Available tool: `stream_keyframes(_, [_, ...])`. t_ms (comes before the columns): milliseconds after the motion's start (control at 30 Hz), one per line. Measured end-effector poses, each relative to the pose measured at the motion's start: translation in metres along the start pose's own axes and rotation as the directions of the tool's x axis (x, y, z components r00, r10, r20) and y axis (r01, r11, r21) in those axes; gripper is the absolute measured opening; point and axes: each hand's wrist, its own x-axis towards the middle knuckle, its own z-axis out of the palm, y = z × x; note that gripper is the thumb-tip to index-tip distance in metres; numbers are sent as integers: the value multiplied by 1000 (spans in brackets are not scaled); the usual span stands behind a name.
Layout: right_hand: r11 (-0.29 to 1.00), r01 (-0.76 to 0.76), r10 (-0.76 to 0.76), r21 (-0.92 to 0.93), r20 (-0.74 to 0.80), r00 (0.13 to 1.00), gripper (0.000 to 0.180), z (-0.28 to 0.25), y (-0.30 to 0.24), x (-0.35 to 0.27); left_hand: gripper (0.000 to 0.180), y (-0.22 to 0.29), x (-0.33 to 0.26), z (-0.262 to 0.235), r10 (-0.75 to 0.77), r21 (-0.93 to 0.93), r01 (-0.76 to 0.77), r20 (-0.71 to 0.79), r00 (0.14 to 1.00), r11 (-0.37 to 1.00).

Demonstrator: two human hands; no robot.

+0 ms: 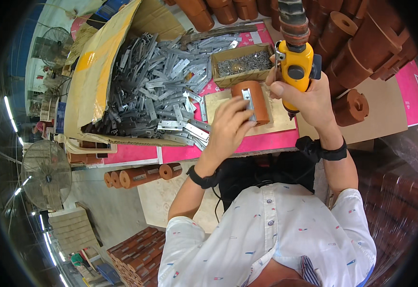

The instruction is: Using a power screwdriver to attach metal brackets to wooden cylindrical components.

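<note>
A brown cylinder (261, 106) lies on a wooden board (285, 123) in front of me. Along its top runs a small silvery metal bracket (248, 98) with a hole near its far end. My left hand (229, 125) has its fingers bent over the near part of this bracket, gripping it against the cylinder and hiding some of it. Just to the right, my right hand (314, 98) is wrapped around a yellow electric screwdriver (296, 67). The tool hangs upright, its dark tip pointing down beside the board, apart from the bracket.
A large cardboard box (92, 79) on the left spills many metal brackets (156, 86) over the pink tabletop (182, 153). Behind the board sits a small carton of screws (242, 64). Brown cylinders (378, 38) are stacked at the right, with one single cylinder (351, 109) nearer.
</note>
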Motion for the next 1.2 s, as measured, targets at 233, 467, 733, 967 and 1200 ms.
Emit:
stream_keyframes(233, [1000, 21, -21, -9, 0, 1000, 44, 0, 3, 3, 30, 0, 15, -7, -277, -109, 268, -82, 957, 957])
stream_keyframes(467, [994, 15, -9, 112, -58, 998, 31, 6, -2, 7, 29, -89, 87, 3, -342, -55, 345, 58, 938, 937])
stream_keyframes(733, [993, -5, 11, 116, -53, 999, 30, 8, -3, 8, 28, -139, 123, 52, -335, 101, 319, 304, 892, 942])
stream_keyframes(967, [995, -14, 21, 97, -69, 997, 29, 1, 2, 9, 18, -127, 121, 47, -405, 54, 413, 351, 844, 909])
stream_keyframes(1200, [998, 27, -28, -52, -20, 999, 45, -1, 1, 12, 17, -122, 105, 33, -168, 84, 172, -55, 984, 982])
